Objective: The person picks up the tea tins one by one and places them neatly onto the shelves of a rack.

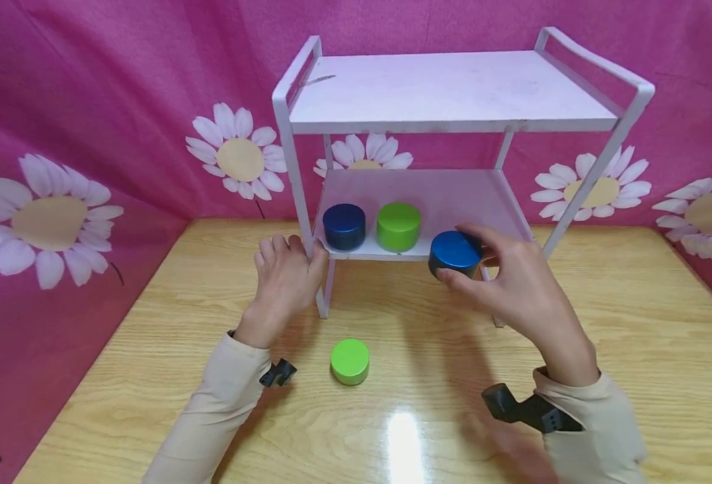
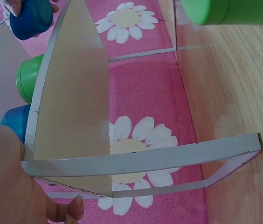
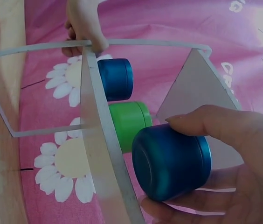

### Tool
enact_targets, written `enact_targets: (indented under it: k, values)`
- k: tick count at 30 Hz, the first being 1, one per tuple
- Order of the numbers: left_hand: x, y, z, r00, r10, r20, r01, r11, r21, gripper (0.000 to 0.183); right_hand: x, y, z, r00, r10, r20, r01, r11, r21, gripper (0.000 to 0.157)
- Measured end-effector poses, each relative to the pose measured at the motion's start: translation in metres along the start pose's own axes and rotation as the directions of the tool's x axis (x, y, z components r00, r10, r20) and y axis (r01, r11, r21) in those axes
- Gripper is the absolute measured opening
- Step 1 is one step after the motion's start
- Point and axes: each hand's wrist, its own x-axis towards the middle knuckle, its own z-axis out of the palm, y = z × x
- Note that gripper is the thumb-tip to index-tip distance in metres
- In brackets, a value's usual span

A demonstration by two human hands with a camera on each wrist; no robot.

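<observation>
My right hand (image 1: 519,286) grips a round blue tin (image 1: 454,250) between thumb and fingers, just in front of the lower shelf (image 1: 452,195) at its right part. In the right wrist view the held tin tilts, its base facing the shelf edge. My left hand (image 1: 283,279) holds the front left post of the white two-tier rack (image 1: 392,126), at lower shelf height. On that shelf stand another blue tin (image 1: 344,228), close to the left hand, and a green tin (image 1: 399,228) to its right. A second green tin (image 1: 350,361) sits on the table in front of the rack.
The rack's upper shelf (image 1: 428,84) has raised side rails (image 1: 598,57) and overhangs the lower one. A pink cloth (image 1: 120,81) with white flowers hangs behind the wooden table (image 1: 168,376). Both wrists carry black camera mounts (image 1: 534,411).
</observation>
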Motion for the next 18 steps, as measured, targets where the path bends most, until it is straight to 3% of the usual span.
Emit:
enact_targets:
  k: [18]
  values:
    - [-0.0006, -0.0002, 0.0002, 1.0, 0.005, -0.011, -0.005, 1.0, -0.005, 0.047, 0.003, 0.0078, 0.0048, 0.992, 0.0, -0.13, 0.006, 0.999, 0.048, 0.062]
